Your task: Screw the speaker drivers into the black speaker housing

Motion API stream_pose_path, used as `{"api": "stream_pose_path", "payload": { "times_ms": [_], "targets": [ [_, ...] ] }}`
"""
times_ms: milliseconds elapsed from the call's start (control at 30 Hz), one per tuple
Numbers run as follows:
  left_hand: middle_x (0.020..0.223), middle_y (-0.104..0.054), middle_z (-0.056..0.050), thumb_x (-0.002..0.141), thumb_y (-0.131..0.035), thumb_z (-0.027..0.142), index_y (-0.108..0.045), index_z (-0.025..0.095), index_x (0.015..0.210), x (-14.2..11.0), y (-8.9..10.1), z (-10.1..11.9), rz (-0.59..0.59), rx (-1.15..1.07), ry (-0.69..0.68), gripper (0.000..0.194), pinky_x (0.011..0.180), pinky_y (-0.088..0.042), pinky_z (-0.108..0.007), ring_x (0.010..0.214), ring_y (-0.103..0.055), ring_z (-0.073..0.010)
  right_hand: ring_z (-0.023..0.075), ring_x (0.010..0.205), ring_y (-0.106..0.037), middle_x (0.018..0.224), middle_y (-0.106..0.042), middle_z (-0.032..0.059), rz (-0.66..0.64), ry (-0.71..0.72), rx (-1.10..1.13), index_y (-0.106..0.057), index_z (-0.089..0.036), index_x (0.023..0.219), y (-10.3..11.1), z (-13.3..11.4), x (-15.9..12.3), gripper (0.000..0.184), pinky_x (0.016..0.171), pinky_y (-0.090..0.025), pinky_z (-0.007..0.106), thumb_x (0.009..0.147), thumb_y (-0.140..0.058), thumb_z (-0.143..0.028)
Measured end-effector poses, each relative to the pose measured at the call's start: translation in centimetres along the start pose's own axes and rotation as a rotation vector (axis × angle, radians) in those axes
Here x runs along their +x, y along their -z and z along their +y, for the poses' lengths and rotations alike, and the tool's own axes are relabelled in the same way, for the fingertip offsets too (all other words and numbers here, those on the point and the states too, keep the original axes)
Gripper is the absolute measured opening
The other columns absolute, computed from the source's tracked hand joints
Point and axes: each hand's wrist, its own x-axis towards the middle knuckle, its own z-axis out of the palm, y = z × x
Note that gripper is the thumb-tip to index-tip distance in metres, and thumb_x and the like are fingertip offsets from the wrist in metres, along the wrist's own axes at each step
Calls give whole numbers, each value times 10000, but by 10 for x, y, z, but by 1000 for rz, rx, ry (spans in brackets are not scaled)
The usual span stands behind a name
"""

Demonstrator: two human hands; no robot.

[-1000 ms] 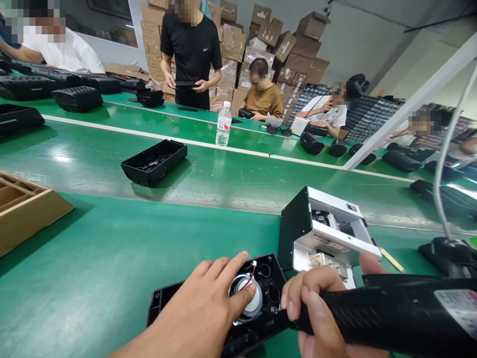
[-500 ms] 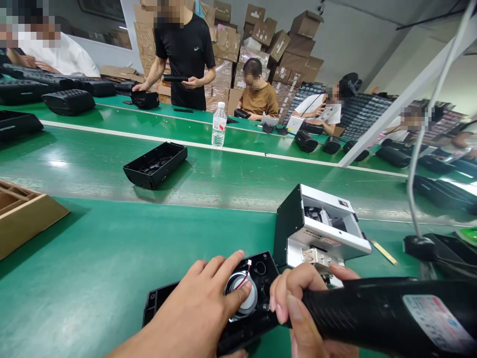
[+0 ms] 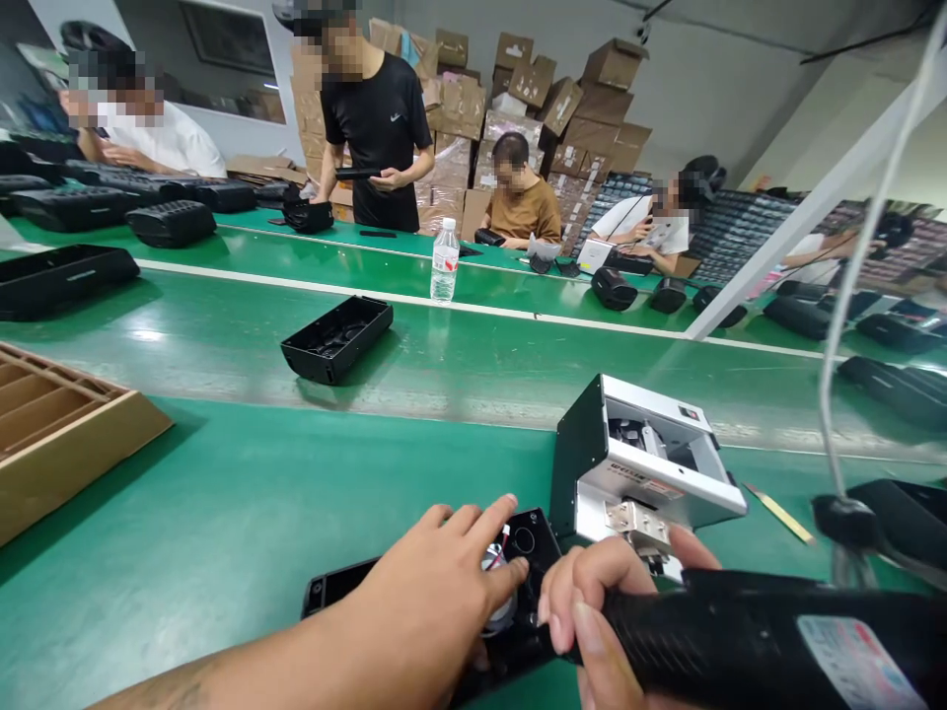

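Left hand (image 3: 436, 602) lies flat, fingers spread, pinning the black speaker housing (image 3: 518, 592) at 6 o'clock on the green bench; nothing gripped. Right hand (image 3: 592, 631) is wrapped tight round the black electric screwdriver (image 3: 740, 641), tip at the housing's right edge, probably on a screw, hidden by fingers. Best done with the driver square and the housing pinned flat. Housing: matte black, round speaker cone, red wire. Screw feeder box (image 3: 643, 463) at 1 o'clock.
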Motion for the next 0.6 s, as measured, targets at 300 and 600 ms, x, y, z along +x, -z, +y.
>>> {"api": "stream_pose_path", "payload": {
  "times_ms": [300,600],
  "targets": [
    [1727,-304,-251,816,-742,87,-609,191,1391,4,0,-8,-47,59,2,599,961,-658,-618,1307,-630,-465,175,651,-523,856,-529,-51,44,-137,89,-322,-452,1582,6,-8,8,640,707,-512,330,1110,-715,-270],
    [1755,-266,-208,768,-791,95,-567,226,1460,12,-4,-12,-85,30,44,739,965,-660,-632,1336,-606,-476,383,965,-689,1089,-681,124,-24,-275,160,-636,-337,1438,55,-7,24,473,791,-597,519,1096,-619,-662]
  ]
}}
